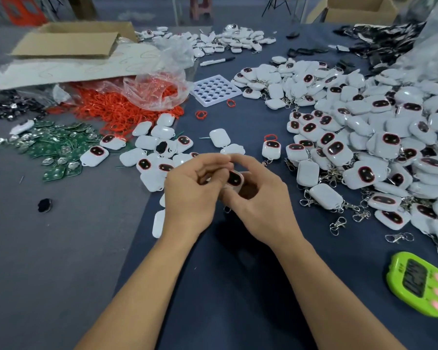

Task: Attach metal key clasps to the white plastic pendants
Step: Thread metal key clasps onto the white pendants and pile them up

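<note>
The table (250, 122) seems set out as a work line running left to right, which would explain where each pile lies. The heap of clasped pendants (364, 137) fills the right side, spreading from far to near, so finished pieces can be dropped within reach of the right hand. To the far left sprawls a pile of red loops (116, 109), half under a clear plastic bag, with green circuit boards (58, 147) left of it. The bare pendants (152, 145), which show no metal, lie just beyond the left hand, probably as the stock to draw from. A few loose key clasps (338, 224) lie at the near edge of the heap, close to the right hand. A green timer (419, 284) sits at the near right.

Both hands meet above the table's middle, raised so the work faces the camera. The right hand (261, 198) curls its fingers and thumb round the pendant (234, 178), dark face up. The left hand (190, 195) is curled too, its fingertips pinching at the pendant's far edge beside the right fingertips; likely a clasp ring is being worked on there, though I cannot tell. A small metal loop (227, 209) shows just under the hands.
</note>
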The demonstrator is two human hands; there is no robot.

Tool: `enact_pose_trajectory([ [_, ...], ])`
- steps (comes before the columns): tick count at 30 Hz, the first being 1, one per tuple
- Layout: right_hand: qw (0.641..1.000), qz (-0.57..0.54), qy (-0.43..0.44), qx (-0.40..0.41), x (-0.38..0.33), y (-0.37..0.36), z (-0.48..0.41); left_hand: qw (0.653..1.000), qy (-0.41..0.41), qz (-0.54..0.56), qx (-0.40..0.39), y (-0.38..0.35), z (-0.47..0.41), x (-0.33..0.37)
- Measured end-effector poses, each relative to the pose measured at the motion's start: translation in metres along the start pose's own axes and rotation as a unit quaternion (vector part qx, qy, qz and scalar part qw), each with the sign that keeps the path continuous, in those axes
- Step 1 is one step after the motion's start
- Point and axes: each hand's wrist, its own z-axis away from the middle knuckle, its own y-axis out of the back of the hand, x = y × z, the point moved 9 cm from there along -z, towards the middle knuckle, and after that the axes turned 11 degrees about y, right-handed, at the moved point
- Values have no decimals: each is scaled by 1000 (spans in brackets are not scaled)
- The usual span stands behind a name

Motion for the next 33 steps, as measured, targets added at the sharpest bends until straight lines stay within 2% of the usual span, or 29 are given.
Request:
enact_pose_trajectory([
  [2,1000,-6,11,-1,-2,0,2,1000,2,11,-14,-4,5,-2],
  [4,999,12,-1,46,4,11,2,996,-17,-89,7,-2,10,-5],
  [7,988,-5,-63,139,23,35,0,938,-51,-342,4,-13,16,-11],
  [9,973,-87,-111,184,36,46,1,894,-61,-443,-34,-26,16,-19],
  [10,964,-125,-126,196,40,49,1,882,-68,-463,-47,-30,16,-21],
  [14,959,-147,-130,203,45,48,2,900,-67,-425,-62,-34,13,-23],
  [19,957,-193,-124,180,42,41,1,904,-138,-405,-26,-35,17,-8],
  [24,967,-198,-114,115,35,28,-2,976,-62,-202,49,-12,6,-3],
  [27,979,-162,-93,80,29,19,-1,988,-38,-145,45,-13,1,-6],
  [33,986,-99,-109,71,31,19,1,992,15,-122,6,-14,-8,-17],
])
